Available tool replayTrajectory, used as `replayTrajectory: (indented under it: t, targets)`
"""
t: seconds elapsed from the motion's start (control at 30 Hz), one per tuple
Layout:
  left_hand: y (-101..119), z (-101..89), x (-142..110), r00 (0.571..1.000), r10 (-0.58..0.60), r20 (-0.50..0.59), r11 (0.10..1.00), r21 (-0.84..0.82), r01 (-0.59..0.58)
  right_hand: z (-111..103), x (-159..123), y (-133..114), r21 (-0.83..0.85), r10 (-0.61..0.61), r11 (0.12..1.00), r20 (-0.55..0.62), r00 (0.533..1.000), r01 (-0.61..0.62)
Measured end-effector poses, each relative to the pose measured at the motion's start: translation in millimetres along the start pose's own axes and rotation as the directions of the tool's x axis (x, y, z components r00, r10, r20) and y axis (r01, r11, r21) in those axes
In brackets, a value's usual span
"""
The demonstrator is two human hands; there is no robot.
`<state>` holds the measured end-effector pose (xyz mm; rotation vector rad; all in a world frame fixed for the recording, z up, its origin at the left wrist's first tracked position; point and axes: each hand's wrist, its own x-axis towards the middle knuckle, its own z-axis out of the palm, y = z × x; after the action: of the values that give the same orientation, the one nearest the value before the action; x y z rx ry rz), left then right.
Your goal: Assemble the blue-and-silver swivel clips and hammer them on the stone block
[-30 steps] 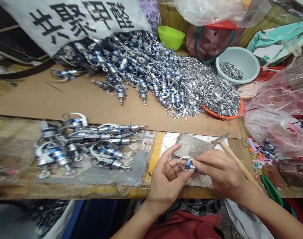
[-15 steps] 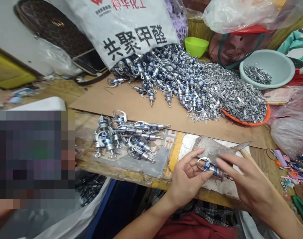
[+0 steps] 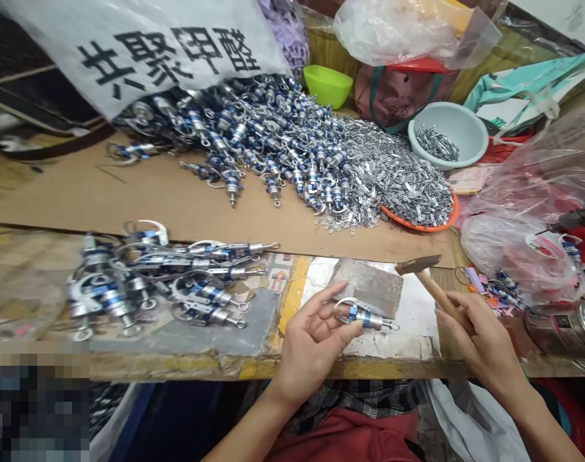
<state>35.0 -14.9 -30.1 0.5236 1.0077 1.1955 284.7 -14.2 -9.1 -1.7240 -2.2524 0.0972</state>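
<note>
My left hand (image 3: 309, 346) holds a small blue-and-silver metal fitting (image 3: 369, 317) between thumb and fingers. The fitting has a curved silver arm on the left and a ring at its right end. It is held low over the near edge of a flat grey block (image 3: 369, 285); I cannot tell whether they touch. My right hand (image 3: 480, 330) is wrapped around the wooden handle of a hammer (image 3: 439, 292), its head raised to the right of the block. White sheeting (image 3: 417, 333) lies beneath the block.
A loose group of similar fittings (image 3: 114, 301) lies at left. Behind, a big heap of fittings (image 3: 254, 141) spills from a white sack (image 3: 177, 51). Flat perforated metal strips (image 3: 403, 179) fill an orange-rimmed tray. A pale blue bowl (image 3: 480, 138) and metal canister (image 3: 557, 330) stand right.
My right hand has moved away from the fitting and now grips the hammer, lifted off the table. My left hand still holds the fitting by the block. The view has turned right.
</note>
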Motion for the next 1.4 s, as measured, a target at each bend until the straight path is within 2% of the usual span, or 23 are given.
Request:
replayTrajectory:
  t: [0.1, 0.23, 0.4, 0.5, 0.53, 0.63, 0.73, 0.8, 0.87, 0.97, 1.07, 1.13, 1.2, 1.27, 1.33, 1.4]
  targets:
    - [0.3, 0.8, -1.2, 1.0, 0.003, -0.002, 1.0, -0.001, -0.003, -17.8, 2.5, -24.7, 0.068, -0.155, 0.985, -0.044, 0.987, 0.158]
    - [0.4, 1.2, -1.0, 1.0, -0.007, -0.007, 1.0, 0.005, 0.007, -28.3, -2.6, -38.2, 0.157, -0.307, 0.94, -0.006, 0.952, 0.304]
    - [-0.3, -0.1, 0.1, 1.0, 0.0, 0.001, 1.0, 0.006, 0.0, -34.1, -2.6, -43.3, 0.118, -0.381, 0.916, -0.047, 0.923, 0.384]
    - [-0.6, -0.5, 0.3, 1.0, 0.001, 0.007, 1.0, 0.007, -0.001, -33.2, 0.2, -43.8, 0.127, -0.405, 0.909, 0.055, 0.913, 0.396]
    - [-0.5, -0.4, 0.2, 1.0, -0.002, 0.002, 1.0, 0.012, 0.002, -32.1, 0.2, -43.4, 0.138, -0.399, 0.912, 0.085, 0.913, 0.386]
    - [0.2, 0.7, -0.8, 1.0, -0.001, -0.028, 1.0, 0.029, 0.002, -27.4, -3.4, -42.2, 0.15, -0.359, 0.925, 0.046, 0.932, 0.349]
    - [0.5, 3.0, -3.4, 0.998, 0.014, -0.067, 0.999, 0.037, -0.011, -20.3, -8.2, -38.5, 0.201, -0.328, 0.929, 0.061, 0.943, 0.31]
    - [0.5, 4.2, -5.0, 0.995, 0.018, -0.095, 0.998, 0.061, -0.012, -13.6, -9.6, -29.3, 0.253, -0.238, 0.942, 0.046, 0.97, 0.219]
    - [1.2, 4.0, -5.5, 0.994, 0.017, -0.109, 0.993, 0.116, -0.004, -6.4, -10.1, -11.8, 0.269, -0.069, 0.961, -0.003, 0.998, 0.067]
    - [5.2, 0.6, -3.8, 0.998, 0.028, -0.048, 0.976, 0.215, -0.017, 0.8, -11.6, 20.9, 0.178, 0.13, 0.974, 0.053, 0.99, -0.138]
    - [12.4, -5.9, -2.6, 0.991, 0.099, 0.086, 0.956, 0.268, -0.119, 1.1, -9.8, 39.3, -0.006, 0.167, 0.986, 0.141, 0.976, -0.168]
    - [17.1, -11.2, -3.2, 0.977, 0.141, 0.162, 0.951, 0.253, -0.179, 1.0, -0.3, 37.4, -0.086, 0.107, 0.991, 0.082, 0.991, -0.1]
    - [19.9, -16.7, -4.7, 0.964, 0.174, 0.202, 0.952, 0.214, -0.217, 4.9, 19.8, 26.9, -0.084, -0.019, 0.996, -0.026, 0.999, 0.017]
    - [20.7, -21.8, -6.5, 0.957, 0.202, 0.209, 0.959, 0.158, -0.236, 14.9, 49.9, 11.9, -0.047, -0.16, 0.987, -0.099, 0.982, 0.156]
    - [20.0, -25.7, -8.2, 0.959, 0.19, 0.208, 0.975, 0.077, -0.21, 29.5, 84.9, -4.8, -0.052, -0.285, 0.958, -0.101, 0.953, 0.281]
    - [18.8, -27.9, -9.3, 0.967, 0.147, 0.208, 0.989, -0.002, -0.15, 44.7, 117.3, -21.1, -0.1, -0.374, 0.924, -0.035, 0.927, 0.369]
